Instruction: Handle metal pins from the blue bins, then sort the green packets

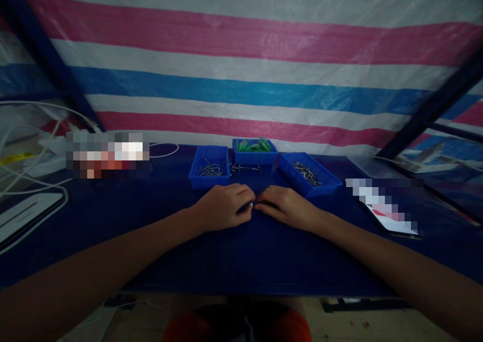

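The left hand (pixel 228 207) is curled, thumb and forefinger pinched on a small shiny piece (pixel 251 203), on the person's side of the green-piece tray (pixel 256 156). The right hand (pixel 285 206) is curled too, fingertips just beside that piece; whether they grip anything, I cannot tell. Thin metal pins (pixel 247 168) lie loose just in front of the tray. A pin-filled blue bin (pixel 209 182) stands to its near left, another bin (pixel 325 187) of metal pieces to its near right.
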`<state>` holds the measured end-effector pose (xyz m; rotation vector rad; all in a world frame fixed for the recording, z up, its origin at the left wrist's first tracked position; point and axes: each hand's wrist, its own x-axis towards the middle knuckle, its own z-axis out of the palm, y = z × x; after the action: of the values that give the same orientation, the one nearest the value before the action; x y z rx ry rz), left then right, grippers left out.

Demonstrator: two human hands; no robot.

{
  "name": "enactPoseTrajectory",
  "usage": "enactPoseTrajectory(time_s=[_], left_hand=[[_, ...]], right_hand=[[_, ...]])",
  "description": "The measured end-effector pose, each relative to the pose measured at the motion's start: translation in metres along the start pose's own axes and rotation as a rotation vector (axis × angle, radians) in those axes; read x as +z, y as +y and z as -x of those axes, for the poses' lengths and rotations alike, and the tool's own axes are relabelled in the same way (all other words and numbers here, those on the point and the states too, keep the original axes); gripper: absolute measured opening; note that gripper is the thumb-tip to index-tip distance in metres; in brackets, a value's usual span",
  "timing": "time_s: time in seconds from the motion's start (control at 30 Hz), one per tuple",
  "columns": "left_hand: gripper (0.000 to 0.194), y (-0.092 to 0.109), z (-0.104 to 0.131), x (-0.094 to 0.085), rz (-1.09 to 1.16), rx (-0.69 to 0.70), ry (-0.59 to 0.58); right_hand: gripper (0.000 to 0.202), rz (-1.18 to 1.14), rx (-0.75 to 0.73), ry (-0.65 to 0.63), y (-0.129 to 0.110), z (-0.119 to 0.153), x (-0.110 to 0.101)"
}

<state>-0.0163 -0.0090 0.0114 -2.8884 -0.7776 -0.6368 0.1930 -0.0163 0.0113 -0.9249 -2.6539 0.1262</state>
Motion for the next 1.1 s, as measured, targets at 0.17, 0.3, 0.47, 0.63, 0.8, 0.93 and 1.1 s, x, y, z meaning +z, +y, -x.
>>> enactPoseTrajectory(time_s=[0.17, 0.3, 0.47, 0.63, 0.8, 0.93, 1.1], left_hand=[[0.007, -0.0015, -0.0002, 0.0003, -0.005, -0.129, -0.068], [0.006, -0.0044, -0.0001, 0.0029, 0.021, -0.12, -0.087], [0.01, -0.0039, -0.0003, 0.0027, -0.035, -0.07, -0.113], [0.015, -0.0044, -0.0006, 0.0036, -0.081, -0.032, -0.06], [0.018, -0.005, -0.0009, 0.0056, -0.101, -0.018, -0.024], [0.02, -0.0041, -0.0008, 0.004, -0.113, -0.065, -0.055], [0.024, -0.0032, -0.0013, 0.001, -0.143, -0.081, -0.109]], right_hand=[[0.024, 0.027, 0.043, 0.034, -0.0028, 0.0004, -0.0038], [0.027, 0.084, 0.033, 0.048, -0.0038, 0.0004, -0.0039], [0.026, 0.124, 0.032, 0.025, -0.0006, 0.0007, -0.0008], [0.024, 0.181, -0.034, 0.007, 0.003, -0.0002, -0.0024], [0.022, 0.199, -0.066, -0.03, 0.0015, 0.0012, -0.0034], [0.02, 0.221, -0.024, -0.031, 0.001, 0.002, -0.0025], [0.016, 0.226, 0.072, -0.027, 0.002, 0.0013, -0.0038]])
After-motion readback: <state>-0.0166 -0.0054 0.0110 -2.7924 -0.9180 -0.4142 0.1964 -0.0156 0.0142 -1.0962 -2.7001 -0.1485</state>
